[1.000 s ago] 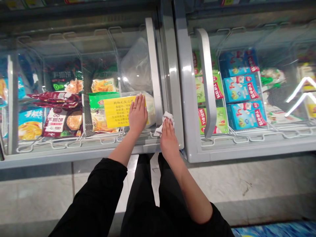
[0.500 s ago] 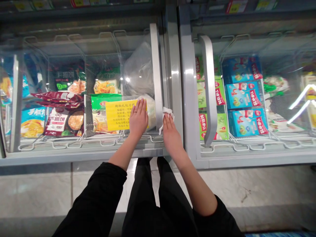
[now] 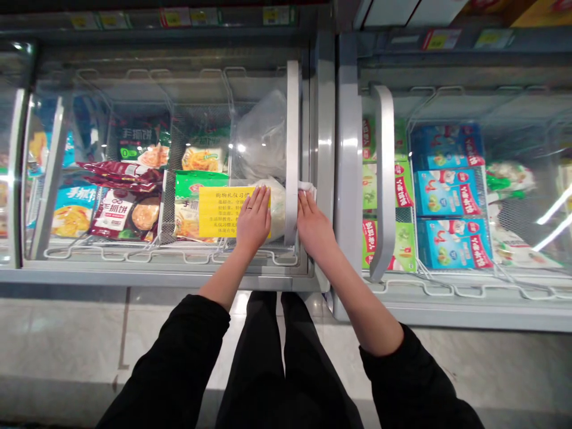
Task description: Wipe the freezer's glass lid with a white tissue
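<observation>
My left hand (image 3: 254,219) lies flat, fingers together and stretched out, over the right part of a yellow printed sign (image 3: 221,214) on the freezer's glass lid. A white cloth (image 3: 308,187) is under the fingertips of my right hand (image 3: 314,226), which presses it against the right side of the lid's grey upright handle (image 3: 292,149). Most of the cloth is hidden by the fingers. Beneath the glass, near my left hand, sit clear plastic bags (image 3: 263,134) and a green-topped food packet (image 3: 201,180).
A second freezer stands to the right, with its own curved handle (image 3: 385,185) and blue boxes (image 3: 451,190) under glass. Dark red packets (image 3: 118,208) lie in wire baskets at left. Price labels line a shelf edge (image 3: 243,16) behind. My legs stand close to the freezer's front edge.
My right hand has slid a little farther from me along the handle's side, and less of the cloth shows. My left hand stays on the sign. The whole view has shifted slightly.
</observation>
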